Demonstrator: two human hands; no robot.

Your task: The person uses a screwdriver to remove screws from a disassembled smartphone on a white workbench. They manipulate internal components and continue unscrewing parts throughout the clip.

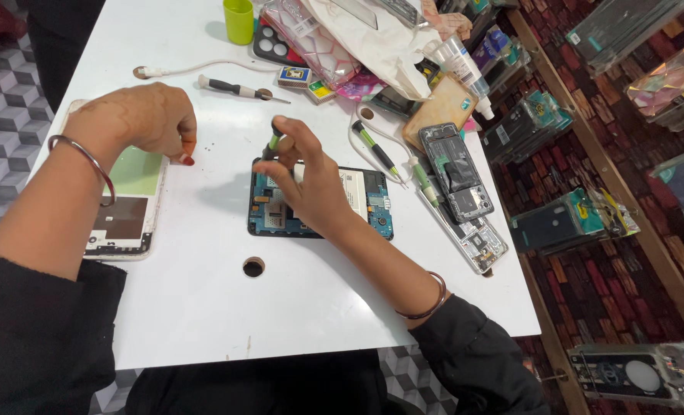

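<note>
An opened phone (372, 201) with its blue circuit board and battery exposed lies flat in the middle of the white table (203, 307). My right hand (303, 180) rests over it and grips a small green-handled screwdriver (273, 144), tip down at the phone's upper left corner. My left hand (146, 119) is curled with fingertips pinched together on the table, left of the phone; whether anything tiny sits between them I cannot tell. Under my left wrist lies a white phone back cover (127, 211) with a green panel.
Two more opened phones (457, 173) lie to the right, with two screwdrivers (376, 150) beside them. Another screwdriver (234, 88), a white cable (203, 68), a green cup (239, 21) and packets crowd the far edge. A round hole (253, 267) is near me.
</note>
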